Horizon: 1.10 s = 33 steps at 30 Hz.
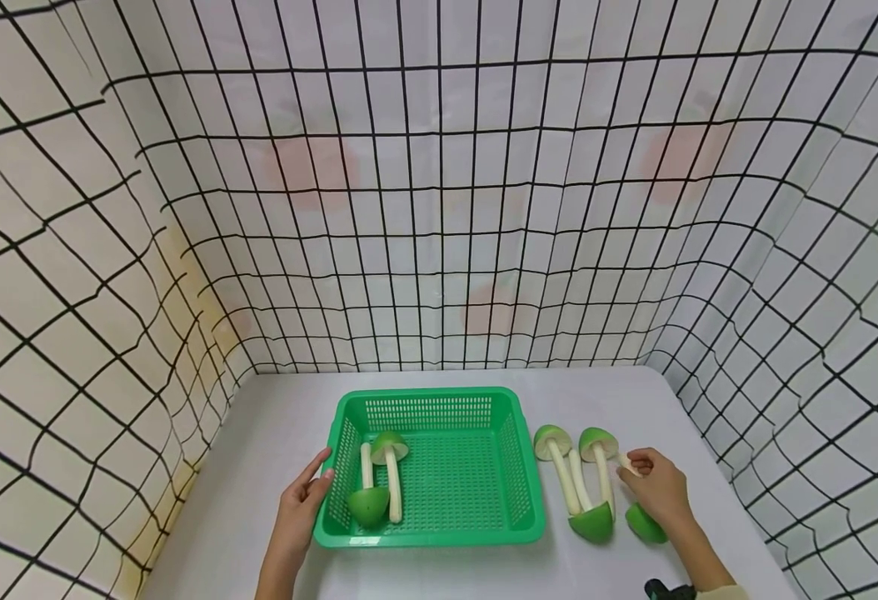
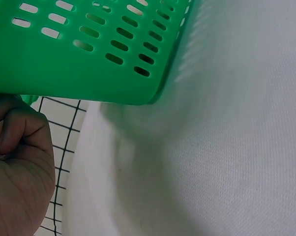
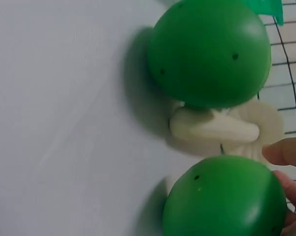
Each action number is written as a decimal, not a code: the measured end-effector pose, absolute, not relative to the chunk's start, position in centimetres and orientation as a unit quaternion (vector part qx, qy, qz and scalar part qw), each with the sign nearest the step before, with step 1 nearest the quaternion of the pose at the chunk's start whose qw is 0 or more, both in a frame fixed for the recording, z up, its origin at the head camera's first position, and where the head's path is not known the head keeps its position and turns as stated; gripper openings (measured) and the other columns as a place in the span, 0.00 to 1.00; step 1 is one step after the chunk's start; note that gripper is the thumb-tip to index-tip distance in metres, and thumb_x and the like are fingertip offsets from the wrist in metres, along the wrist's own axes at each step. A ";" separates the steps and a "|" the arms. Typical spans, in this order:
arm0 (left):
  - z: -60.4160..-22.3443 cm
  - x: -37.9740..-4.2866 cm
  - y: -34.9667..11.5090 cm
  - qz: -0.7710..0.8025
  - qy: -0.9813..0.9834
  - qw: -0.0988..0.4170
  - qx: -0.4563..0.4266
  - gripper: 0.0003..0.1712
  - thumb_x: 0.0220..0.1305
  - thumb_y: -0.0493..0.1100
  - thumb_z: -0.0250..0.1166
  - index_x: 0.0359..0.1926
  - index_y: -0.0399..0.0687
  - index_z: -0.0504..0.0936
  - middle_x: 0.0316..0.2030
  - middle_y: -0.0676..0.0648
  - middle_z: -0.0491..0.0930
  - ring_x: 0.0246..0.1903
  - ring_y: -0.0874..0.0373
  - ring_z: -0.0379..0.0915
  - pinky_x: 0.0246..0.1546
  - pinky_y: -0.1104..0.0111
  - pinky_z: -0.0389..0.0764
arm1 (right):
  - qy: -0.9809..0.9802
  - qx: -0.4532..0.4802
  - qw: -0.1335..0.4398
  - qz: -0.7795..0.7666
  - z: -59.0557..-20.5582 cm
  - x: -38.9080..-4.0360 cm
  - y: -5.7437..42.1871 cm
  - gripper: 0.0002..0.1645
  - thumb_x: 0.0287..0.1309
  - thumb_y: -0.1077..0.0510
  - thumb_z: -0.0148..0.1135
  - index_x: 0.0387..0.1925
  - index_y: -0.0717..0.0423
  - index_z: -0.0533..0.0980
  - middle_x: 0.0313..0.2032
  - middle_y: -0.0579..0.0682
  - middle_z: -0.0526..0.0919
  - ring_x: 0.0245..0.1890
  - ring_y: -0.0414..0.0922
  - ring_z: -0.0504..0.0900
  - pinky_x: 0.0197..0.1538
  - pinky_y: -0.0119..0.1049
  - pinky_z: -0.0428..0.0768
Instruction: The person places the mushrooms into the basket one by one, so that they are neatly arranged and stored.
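My left hand point(image 1: 295, 508) holds the left rim of a green plastic basket point(image 1: 446, 539), its thumb over the edge. Inside the basket, at the left, lie two green-capped mushrooms, one with its cap point(image 1: 368, 507) toward me and one with its cap point(image 1: 389, 443) away. To the right, my right hand point(image 1: 656, 486) pinches the pale stem end of another mushroom point(image 1: 645, 523), whose cap points toward me. In the right wrist view this cap point(image 3: 224, 201) partly hides the fingers. Just left of that hand lie more mushrooms, one cap point(image 1: 592, 523) nearest me.
Two of the loose mushrooms, the left one point(image 1: 551, 440) and the right one point(image 1: 599, 442), have their caps toward the back. A white cloth point(image 1: 274, 417) covers the table. Black wire grid point(image 1: 439, 208) stands around the back and sides. A dark object point(image 1: 667, 590) is at the right wrist.
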<state>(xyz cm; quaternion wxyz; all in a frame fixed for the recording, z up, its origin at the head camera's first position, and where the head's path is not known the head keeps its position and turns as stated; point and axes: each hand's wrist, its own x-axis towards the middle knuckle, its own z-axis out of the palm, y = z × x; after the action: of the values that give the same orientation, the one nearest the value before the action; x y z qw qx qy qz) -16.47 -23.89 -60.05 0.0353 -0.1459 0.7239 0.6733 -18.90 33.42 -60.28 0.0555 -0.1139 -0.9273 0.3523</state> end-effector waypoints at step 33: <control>-60.3 -16.6 -23.9 0.677 0.720 0.041 -0.150 0.35 0.70 0.64 0.64 0.75 0.67 0.70 0.50 0.37 0.83 0.39 0.53 0.84 0.37 0.63 0.88 | -0.939 -0.146 0.047 0.308 -59.9 -18.3 35.3 0.24 0.58 0.54 0.68 0.50 0.68 0.82 0.36 0.57 0.86 0.34 0.48 0.80 0.32 0.36 0.71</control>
<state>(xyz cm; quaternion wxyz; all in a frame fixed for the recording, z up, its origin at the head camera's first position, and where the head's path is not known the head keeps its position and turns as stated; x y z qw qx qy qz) -16.62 -23.87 -60.33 0.0414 -0.1502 0.7198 0.6765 -18.26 35.26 -59.93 0.0472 -0.1455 -0.9391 0.3078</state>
